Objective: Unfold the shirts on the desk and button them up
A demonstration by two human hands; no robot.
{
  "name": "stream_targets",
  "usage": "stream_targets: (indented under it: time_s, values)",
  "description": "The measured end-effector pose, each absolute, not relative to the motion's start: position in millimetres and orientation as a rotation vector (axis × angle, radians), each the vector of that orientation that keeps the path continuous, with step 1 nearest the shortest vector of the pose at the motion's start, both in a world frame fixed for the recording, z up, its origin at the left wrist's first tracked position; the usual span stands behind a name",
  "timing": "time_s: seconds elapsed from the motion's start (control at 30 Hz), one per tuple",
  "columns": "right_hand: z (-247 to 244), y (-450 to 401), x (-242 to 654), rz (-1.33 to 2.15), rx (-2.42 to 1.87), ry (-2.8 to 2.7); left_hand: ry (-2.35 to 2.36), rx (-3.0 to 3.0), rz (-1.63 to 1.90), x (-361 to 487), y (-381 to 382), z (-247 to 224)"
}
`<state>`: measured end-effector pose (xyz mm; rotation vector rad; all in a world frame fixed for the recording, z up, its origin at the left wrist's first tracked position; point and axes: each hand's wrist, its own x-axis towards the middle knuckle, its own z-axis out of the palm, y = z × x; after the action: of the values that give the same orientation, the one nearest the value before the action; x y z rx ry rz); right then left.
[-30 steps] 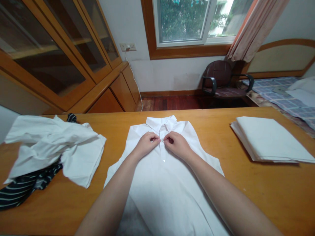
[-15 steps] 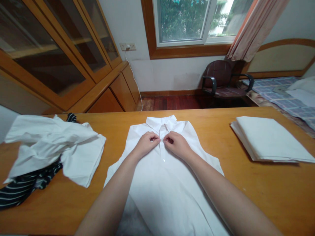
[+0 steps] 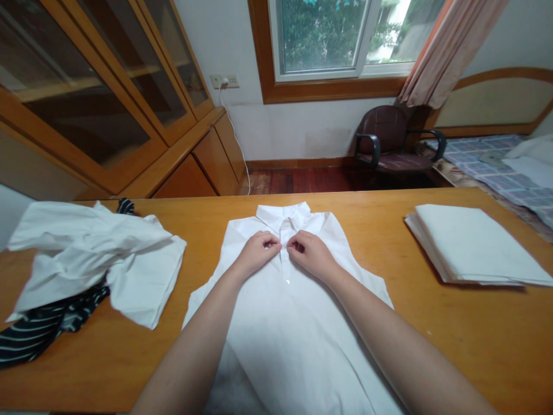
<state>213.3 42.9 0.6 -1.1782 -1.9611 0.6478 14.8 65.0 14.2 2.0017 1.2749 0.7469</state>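
Observation:
A white shirt (image 3: 280, 334) lies front up in front of me, its collar (image 3: 283, 216) at the far side. My left hand (image 3: 259, 252) pinches the left edge of the button placket, a little below the collar. Facing it, my right hand (image 3: 311, 253) pinches the placket's other side, its fingertips a short gap from those of the left. A small button shows on the placket below the hands. Whatever lies right between the fingertips is too small to make out.
On the wooden table (image 3: 432, 340), a crumpled white garment (image 3: 99, 248) lies at left over a black striped cloth (image 3: 56, 323). Folded white cloths (image 3: 470, 245) are stacked at right. Beyond the table stand a glass-fronted cabinet (image 3: 173, 138), an office chair (image 3: 389, 138) and a bed (image 3: 488, 161).

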Motion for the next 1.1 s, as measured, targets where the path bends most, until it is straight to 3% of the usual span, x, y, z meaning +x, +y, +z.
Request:
stream_targets:
  time_s: [1.1]
  values:
    - [-0.1, 42.7, 213.3, 0.69, -1.264, -1.964, 1.293, 1.985, 0.74, 13.8, 65.3, 11.2]
